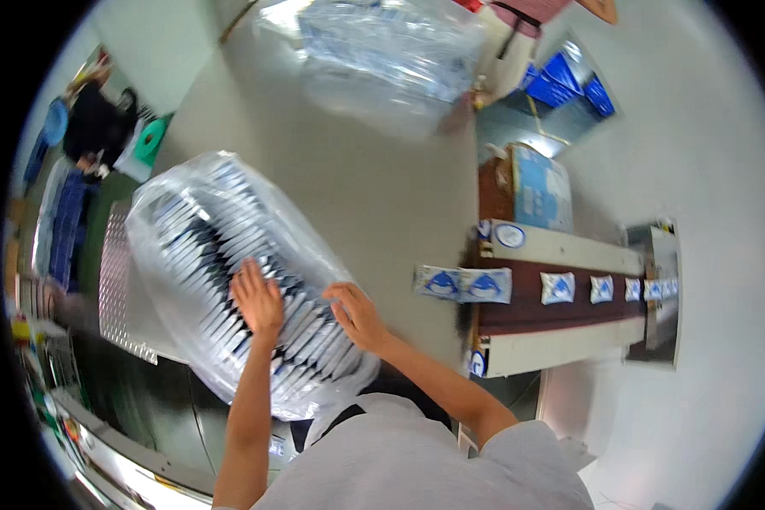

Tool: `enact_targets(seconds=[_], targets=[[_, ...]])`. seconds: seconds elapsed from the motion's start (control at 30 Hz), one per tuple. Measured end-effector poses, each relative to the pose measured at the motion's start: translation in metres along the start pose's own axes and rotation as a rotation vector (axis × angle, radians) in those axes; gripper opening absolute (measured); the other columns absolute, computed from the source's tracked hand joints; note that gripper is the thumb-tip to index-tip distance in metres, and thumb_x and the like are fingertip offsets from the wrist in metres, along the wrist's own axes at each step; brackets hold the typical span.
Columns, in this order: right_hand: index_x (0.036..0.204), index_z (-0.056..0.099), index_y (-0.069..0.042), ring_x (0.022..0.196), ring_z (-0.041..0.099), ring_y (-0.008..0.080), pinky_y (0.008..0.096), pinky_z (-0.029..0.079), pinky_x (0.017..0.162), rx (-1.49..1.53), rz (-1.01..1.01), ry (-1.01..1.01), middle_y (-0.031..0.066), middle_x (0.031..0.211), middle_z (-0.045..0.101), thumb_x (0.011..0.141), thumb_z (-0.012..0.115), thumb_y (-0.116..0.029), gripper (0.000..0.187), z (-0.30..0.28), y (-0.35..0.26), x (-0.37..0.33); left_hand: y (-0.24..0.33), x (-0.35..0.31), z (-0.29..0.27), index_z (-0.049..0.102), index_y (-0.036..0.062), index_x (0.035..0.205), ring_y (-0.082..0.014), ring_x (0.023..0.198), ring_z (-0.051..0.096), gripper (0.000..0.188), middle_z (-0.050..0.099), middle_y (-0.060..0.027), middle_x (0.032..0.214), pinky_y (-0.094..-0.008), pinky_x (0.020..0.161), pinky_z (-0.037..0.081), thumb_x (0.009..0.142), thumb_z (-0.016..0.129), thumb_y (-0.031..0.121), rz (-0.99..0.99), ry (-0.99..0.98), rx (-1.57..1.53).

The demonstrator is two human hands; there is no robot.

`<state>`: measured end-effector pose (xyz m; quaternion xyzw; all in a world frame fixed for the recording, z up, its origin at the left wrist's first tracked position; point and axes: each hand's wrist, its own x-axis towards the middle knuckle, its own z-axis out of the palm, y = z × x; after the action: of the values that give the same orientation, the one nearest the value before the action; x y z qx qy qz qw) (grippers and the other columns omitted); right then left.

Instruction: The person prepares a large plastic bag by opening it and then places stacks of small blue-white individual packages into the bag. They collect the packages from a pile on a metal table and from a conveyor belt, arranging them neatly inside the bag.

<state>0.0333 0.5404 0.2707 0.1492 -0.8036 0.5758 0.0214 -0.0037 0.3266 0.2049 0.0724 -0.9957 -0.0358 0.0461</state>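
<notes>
A large clear plastic bag [289, 217] lies on the grey table, filled with rows of small white and blue packets [191, 255] standing on edge. My left hand [257, 299] rests on the packets near the middle of the bag, fingers stretched and spread. Close to the bag's right side is my right hand [359, 318], its fingers apart and slightly bent. I see nothing held in it, and whether it touches the plastic I cannot tell. Two packets [463, 285] lie at the table's right edge, where the conveyor ends.
A conveyor [518, 316] with a dark belt carries several spaced packets from a wall opening. Another filled plastic bag [391, 47] lies at the table's far end, with a person [518, 25] beside it. Blue crates [557, 81] stand beyond; a second person [102, 119] is at far left.
</notes>
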Motion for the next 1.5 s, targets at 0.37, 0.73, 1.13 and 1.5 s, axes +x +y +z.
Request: enact_targets(seconds=[0.37, 0.73, 1.13, 1.5], targets=[[0.096, 0.058, -0.003, 0.086, 0.056, 0.0302, 0.0379, 0.047, 0.075, -0.458, 0.140, 0.268, 0.0140, 0.095, 0.057, 0.082, 0.053, -0.002, 0.015, -0.183, 0.057, -0.105, -0.006, -0.005, 0.014, 0.031, 0.0026, 0.139, -0.0312, 0.126, 0.035, 0.052, 0.040, -0.0157, 0.136, -0.0448, 0.108, 0.021, 0.097, 0.030, 0.033, 0.131, 0.098, 0.195], [0.093, 0.058, -0.005, 0.095, 0.055, 0.0310, 0.0394, 0.044, 0.083, -0.845, 0.430, 0.452, 0.0126, 0.097, 0.058, 0.078, 0.052, 0.000, 0.017, -0.433, 0.156, -0.208, -0.001, -0.012, 0.041, 0.023, 0.0057, 0.144, -0.0295, 0.137, 0.022, 0.058, 0.025, -0.0130, 0.149, -0.0476, 0.110, 0.017, 0.099, 0.021, 0.043, 0.034, 0.113, 0.075], [0.125, 0.047, -0.020, 0.127, 0.040, 0.0215, 0.0581, 0.040, 0.093, -1.537, 0.931, -0.002, -0.0041, 0.132, 0.046, 0.091, 0.041, -0.013, 0.035, -0.569, 0.196, -0.240, 0.011, -0.014, 0.017, 0.033, -0.0053, 0.137, -0.0366, 0.135, 0.024, 0.055, 0.030, -0.0246, 0.143, -0.0476, 0.112, 0.012, 0.099, 0.028, 0.034, -0.030, 0.029, 0.088], [0.102, 0.054, -0.016, 0.109, 0.049, 0.0274, 0.0479, 0.045, 0.085, -1.407, 0.774, -0.503, 0.0014, 0.105, 0.055, 0.049, 0.085, -0.026, 0.062, -0.550, 0.200, -0.205, -0.013, -0.020, 0.035, 0.022, 0.0083, 0.145, -0.0275, 0.138, 0.020, 0.054, 0.026, -0.0111, 0.148, -0.0475, 0.110, 0.016, 0.099, 0.023, 0.036, 0.030, 0.163, 0.035]])
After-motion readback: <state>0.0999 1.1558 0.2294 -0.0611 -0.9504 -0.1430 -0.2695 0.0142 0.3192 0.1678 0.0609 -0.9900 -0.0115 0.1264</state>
